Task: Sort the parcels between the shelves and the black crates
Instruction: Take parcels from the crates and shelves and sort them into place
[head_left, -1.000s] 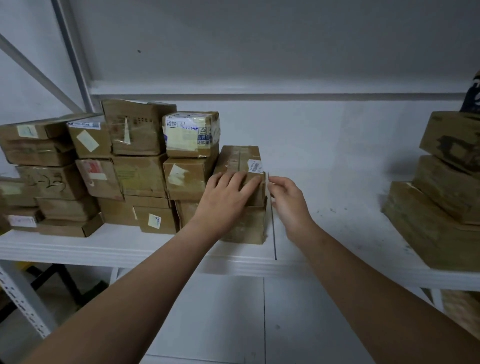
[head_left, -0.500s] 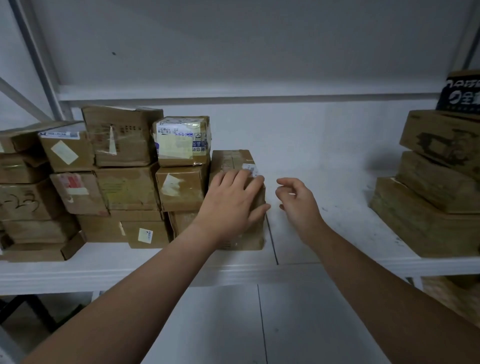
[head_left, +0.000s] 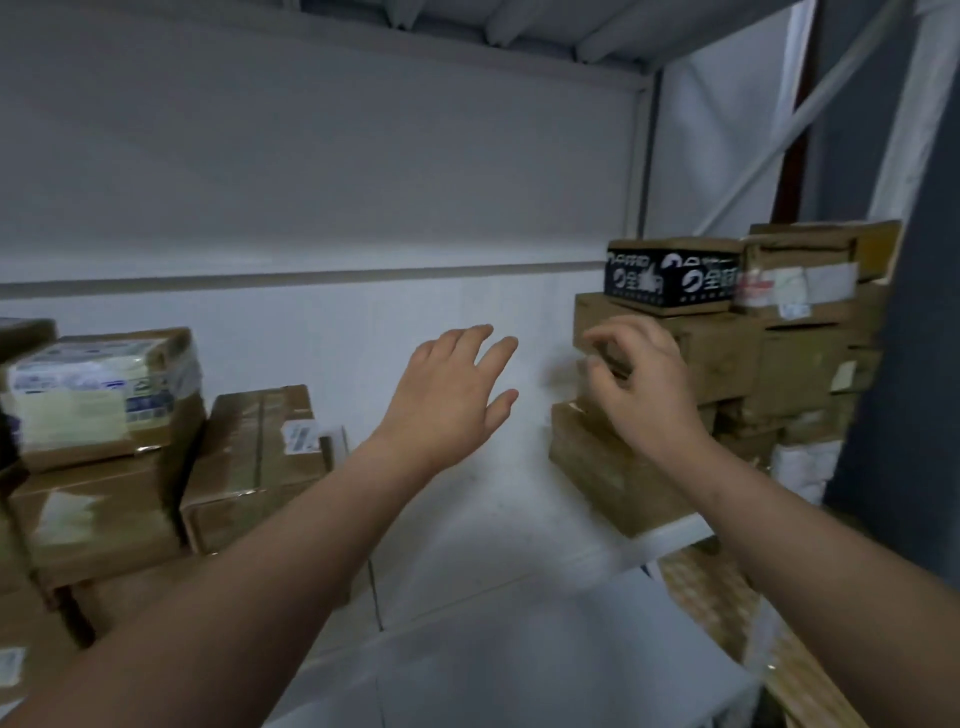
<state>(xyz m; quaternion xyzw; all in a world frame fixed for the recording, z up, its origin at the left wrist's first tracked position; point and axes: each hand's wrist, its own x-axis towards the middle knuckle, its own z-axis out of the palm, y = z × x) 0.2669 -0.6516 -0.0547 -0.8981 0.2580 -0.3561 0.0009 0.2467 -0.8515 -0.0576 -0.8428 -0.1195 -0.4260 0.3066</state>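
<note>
Since half a second ago: the left hand (head_left: 452, 400) has lifted off the brown labelled parcel (head_left: 260, 457) it was lying on. Both hands are further right now. The view has swung right and upward, and the left stack sits at the frame edge.

Left fingers (head_left: 478, 340): straight, spread, thumb out to the side. They grasp and touch nothing. The palm faces down in the air above the white shelf board (head_left: 493, 519), between the two stacks and well apart from the labelled parcel.

Right fingers (head_left: 605, 338): half bent, claw-like, tips pointing left, with nothing held between them. The right hand (head_left: 649, 395) is in front of the right stack, fingertips level with the middle brown box (head_left: 727, 358). Motion blur here, so I cannot tell whether the tips touch the cardboard or stop just short.

Right stack: a long flat box (head_left: 608, 467) lies at the bottom on the shelf, with the middle brown box above it. A black-printed box (head_left: 670, 275) with white characters is on top. Just beside that, to the right, is a taped parcel (head_left: 800, 275). More brown boxes sit below it, partly hidden by a dark grey panel (head_left: 898, 364) at the frame's right.

Left stack: the labelled parcel is at the stack's right end. To its left, a yellow-taped parcel (head_left: 98, 395) rests on a plain brown box (head_left: 93, 514).
</note>
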